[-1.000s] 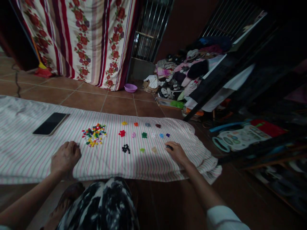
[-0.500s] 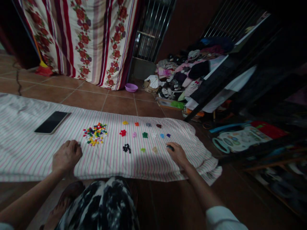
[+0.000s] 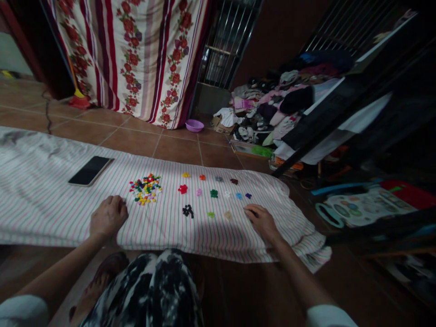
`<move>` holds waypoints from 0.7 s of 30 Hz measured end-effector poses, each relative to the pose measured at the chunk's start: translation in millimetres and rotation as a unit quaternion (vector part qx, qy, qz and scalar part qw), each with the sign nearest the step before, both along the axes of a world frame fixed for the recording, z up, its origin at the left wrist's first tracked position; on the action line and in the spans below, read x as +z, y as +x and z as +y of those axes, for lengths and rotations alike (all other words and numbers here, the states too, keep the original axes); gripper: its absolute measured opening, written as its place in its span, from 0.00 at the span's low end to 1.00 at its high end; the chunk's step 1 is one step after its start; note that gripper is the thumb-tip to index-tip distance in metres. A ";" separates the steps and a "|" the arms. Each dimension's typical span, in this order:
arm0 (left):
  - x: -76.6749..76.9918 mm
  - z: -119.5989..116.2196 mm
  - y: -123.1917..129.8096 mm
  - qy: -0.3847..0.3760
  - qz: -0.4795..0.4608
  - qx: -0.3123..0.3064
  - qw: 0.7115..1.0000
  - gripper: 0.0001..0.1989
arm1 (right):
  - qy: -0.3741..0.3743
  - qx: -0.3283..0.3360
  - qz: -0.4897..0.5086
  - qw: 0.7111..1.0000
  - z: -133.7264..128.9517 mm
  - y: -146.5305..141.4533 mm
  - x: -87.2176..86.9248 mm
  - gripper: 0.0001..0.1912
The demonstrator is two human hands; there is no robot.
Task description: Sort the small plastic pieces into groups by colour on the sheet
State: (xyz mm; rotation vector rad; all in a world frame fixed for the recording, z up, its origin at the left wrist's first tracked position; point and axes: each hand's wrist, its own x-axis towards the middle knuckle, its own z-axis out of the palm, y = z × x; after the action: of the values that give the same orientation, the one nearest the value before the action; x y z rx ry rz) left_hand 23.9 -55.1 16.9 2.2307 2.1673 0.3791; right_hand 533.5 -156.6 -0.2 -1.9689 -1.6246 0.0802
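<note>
My left hand (image 3: 109,215) rests on the striped cloth with its fingers curled, just left of and nearer me than a mixed pile of small coloured beads (image 3: 146,189). A tiny greyish spot shows at its fingertips, too small to name. My right hand (image 3: 263,220) lies low over the cloth, fingers bent together, right of the tan beads (image 3: 228,215). Something dark, or a shadow, shows between its thumb and fingers. Sorted by colour, several small groups lie between the hands, among them black beads (image 3: 187,211), red beads (image 3: 183,189), green beads (image 3: 214,193) and purple beads (image 3: 248,195).
A phone (image 3: 90,171) lies on the striped cloth (image 3: 153,234) at the left. Beyond it are a floral curtain (image 3: 146,63), a purple basin (image 3: 194,126) and a heap of clothes (image 3: 272,102). A dark slanted post (image 3: 289,160) stands at the right.
The whole view has shifted, so the cloth and beads appear farther right. Both hands keep nearly the same places beside the beads. The dark spot in my right hand shows less clearly.
</note>
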 end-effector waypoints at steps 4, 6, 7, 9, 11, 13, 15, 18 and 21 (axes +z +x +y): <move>-5.6 2.1 -2.0 0.009 -0.007 -0.006 1.000 0.15 | 0.021 0.013 -0.007 1.000 6.1 -8.4 8.0 0.13; -6.4 2.3 -2.2 0.011 -0.005 -0.004 1.000 0.14 | 0.035 0.016 -0.007 0.999 11.2 -16.4 12.1 0.14; -6.5 2.3 -2.2 0.012 -0.005 -0.005 1.000 0.14 | 0.040 0.017 -0.005 0.999 14.4 -21.5 14.2 0.14; -6.7 2.2 -2.3 0.014 -0.008 -0.009 1.000 0.14 | 0.043 0.024 0.004 0.999 21.9 -34.2 18.8 0.14; -7.8 2.5 -2.6 0.018 -0.013 -0.013 1.000 0.13 | 0.040 0.039 0.013 0.998 30.6 -50.5 23.7 0.14; -10.0 3.5 -3.1 0.023 -0.013 -0.012 1.000 0.12 | 0.040 0.066 0.018 0.997 39.8 -70.4 28.7 0.14; -12.9 4.8 -3.6 0.031 -0.009 -0.010 0.999 0.10 | 0.046 0.103 0.020 0.993 49.6 -93.4 33.0 0.14; -16.8 6.6 -4.4 0.044 -0.005 -0.014 0.999 0.09 | 0.042 0.160 0.023 0.986 65.4 -131.3 37.1 0.13; -19.6 7.9 -5.1 0.057 0.001 -0.018 0.998 0.08 | 0.023 0.210 0.021 0.977 83.6 -168.8 37.3 0.12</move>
State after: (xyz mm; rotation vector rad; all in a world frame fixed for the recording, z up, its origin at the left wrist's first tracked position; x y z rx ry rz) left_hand 18.8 -47.2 -2.7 2.3247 2.1551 0.5134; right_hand 364.7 -73.1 37.1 -1.5505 -1.9702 0.2442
